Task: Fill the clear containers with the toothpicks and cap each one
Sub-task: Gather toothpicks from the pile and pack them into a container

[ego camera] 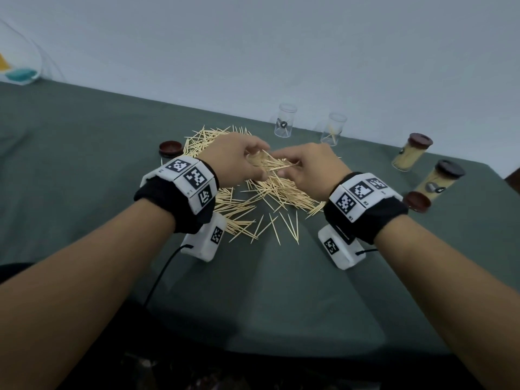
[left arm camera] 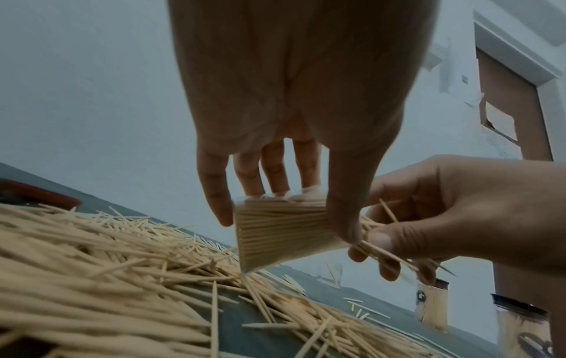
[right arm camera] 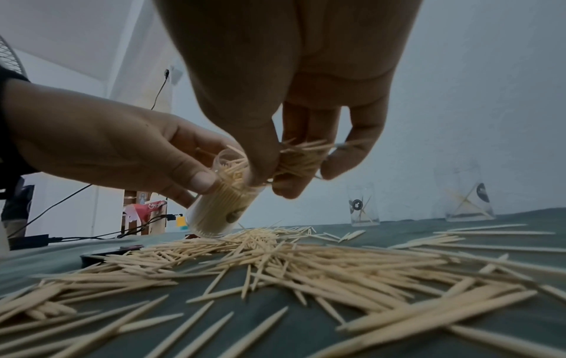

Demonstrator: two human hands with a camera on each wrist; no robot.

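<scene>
My left hand (ego camera: 242, 161) grips a clear container (left arm camera: 281, 232) nearly full of toothpicks, tilted above the pile, its mouth toward my right hand. The same container (right arm camera: 214, 208) shows in the right wrist view, between the thumb and fingers. My right hand (ego camera: 306, 167) pinches a small bundle of toothpicks (right arm camera: 300, 157) at the container's mouth. A wide pile of loose toothpicks (ego camera: 253, 198) covers the green cloth below both hands. Two clear containers (ego camera: 284, 120) (ego camera: 333, 129) stand uncapped at the back, each with a few toothpicks.
Two filled, capped containers (ego camera: 411, 155) (ego camera: 439, 178) stand at the right. One dark red cap (ego camera: 170, 147) lies left of the pile, another cap (ego camera: 417, 201) near my right wrist. The green table (ego camera: 84, 164) meets a pale wall behind.
</scene>
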